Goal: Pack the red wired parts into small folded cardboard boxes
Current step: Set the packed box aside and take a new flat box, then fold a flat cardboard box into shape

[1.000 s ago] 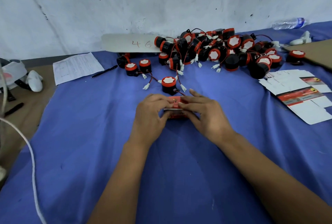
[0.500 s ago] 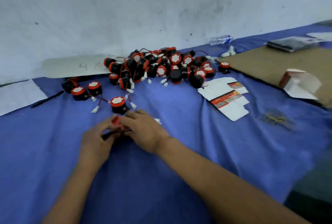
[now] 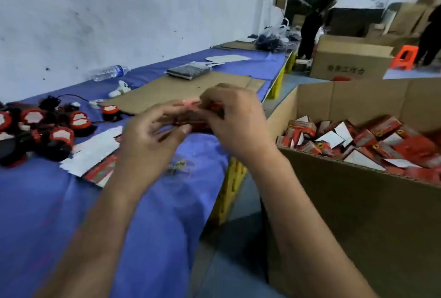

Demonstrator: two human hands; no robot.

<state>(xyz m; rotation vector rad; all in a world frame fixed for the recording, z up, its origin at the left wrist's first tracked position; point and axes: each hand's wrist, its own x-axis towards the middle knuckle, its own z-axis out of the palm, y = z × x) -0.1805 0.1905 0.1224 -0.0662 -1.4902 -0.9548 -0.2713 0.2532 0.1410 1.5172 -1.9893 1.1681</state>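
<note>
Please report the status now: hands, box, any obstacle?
Both hands, left and right, grip small red box. Held above table edge. Big carton at right, path clear.

Both arms raised; L grip [image 3: 152,137] & R grip [image 3: 236,121] curled, pinching.

A small packing workshop or warehouse floor; a long tabletop [image 3: 59,202] draped in blue cloth runs along a scuffed whitewashed wall [image 3: 107,23]; a heap of red wired parts [image 3: 43,130] lies on it beside flat unfolded box blanks [image 3: 93,152] and sheets of brown cardboard [image 3: 179,89]; a big corrugated carton [image 3: 358,202] beside the tabletop is filled with small red boxes [image 3: 372,140]; farther back stand more cartons [image 3: 350,61], an orange plastic stool [image 3: 405,57] and a person in dark clothes [image 3: 315,13] among them.
</note>
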